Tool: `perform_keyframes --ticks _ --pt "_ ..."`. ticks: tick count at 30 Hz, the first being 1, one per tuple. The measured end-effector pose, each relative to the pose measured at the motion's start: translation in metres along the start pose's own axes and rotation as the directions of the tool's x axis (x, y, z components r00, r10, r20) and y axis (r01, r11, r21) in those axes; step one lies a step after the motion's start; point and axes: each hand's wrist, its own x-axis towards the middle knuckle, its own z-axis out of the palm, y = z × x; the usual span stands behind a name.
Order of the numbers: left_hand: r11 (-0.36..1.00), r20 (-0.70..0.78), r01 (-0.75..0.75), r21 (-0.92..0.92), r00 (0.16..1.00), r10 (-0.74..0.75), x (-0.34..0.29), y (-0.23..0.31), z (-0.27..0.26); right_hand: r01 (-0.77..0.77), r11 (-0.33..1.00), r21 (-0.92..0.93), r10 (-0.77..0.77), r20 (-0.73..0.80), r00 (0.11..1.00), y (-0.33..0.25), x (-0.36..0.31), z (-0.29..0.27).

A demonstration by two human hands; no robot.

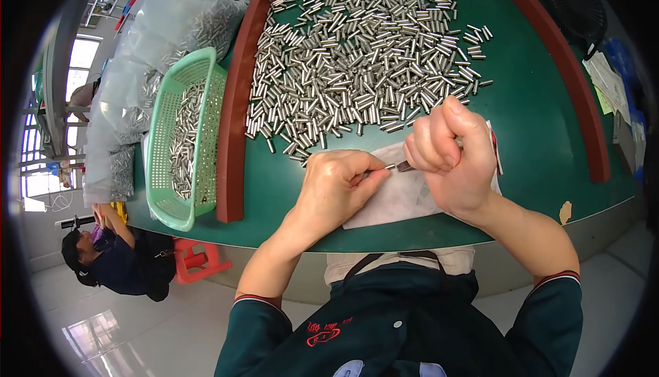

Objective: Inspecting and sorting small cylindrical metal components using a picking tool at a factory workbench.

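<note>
Dark green clothing fills the lower middle, worn by the person at work. Beyond it spreads a green tabletop, bearing a broad heap of short, shiny metal pins inside a red-brown raised border. Bulging clear plastic bags, holding similar pieces, line the far left. Below them, a co-worker in dark clothes is near the table's left end. A pale green perforated basket, partly filled with pins, stands just outside the border's left side. A whitish cloth lies near the front edge. Above it, the right hand is curled into a fist around a dark tool, mostly hidden. The left hand pinches a single pin between thumb and fingertips, just beside the tool's end; whether the two touch cannot be told.
</note>
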Motion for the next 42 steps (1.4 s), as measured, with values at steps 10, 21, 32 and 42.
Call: perform_keyframes --ticks 10,21,32,42 --pt "0.998 0.027 0.04 0.039 0.999 -0.041 0.0 0.006 -0.003 0.009 1.0 0.018 -0.009 0.036 0.999 0.004 0.001 -0.002" --pt "0.999 0.003 0.031 -0.042 1.0 -0.031 -0.003 0.001 0.002 0.04 0.998 -0.056 -0.039 0.024 0.999 0.007 -0.002 0.003" --pt "0.999 0.016 0.025 -0.027 1.0 -0.025 0.0 0.003 0.001 0.054 0.996 -0.074 -0.053 0.013 0.999 0.01 -0.002 0.006" --pt "0.037 0.416 0.432 -0.901 0.885 -0.209 -0.001 -0.013 -0.015 0.043 0.999 -0.025 -0.042 0.04 0.998 0.008 -0.002 0.0"
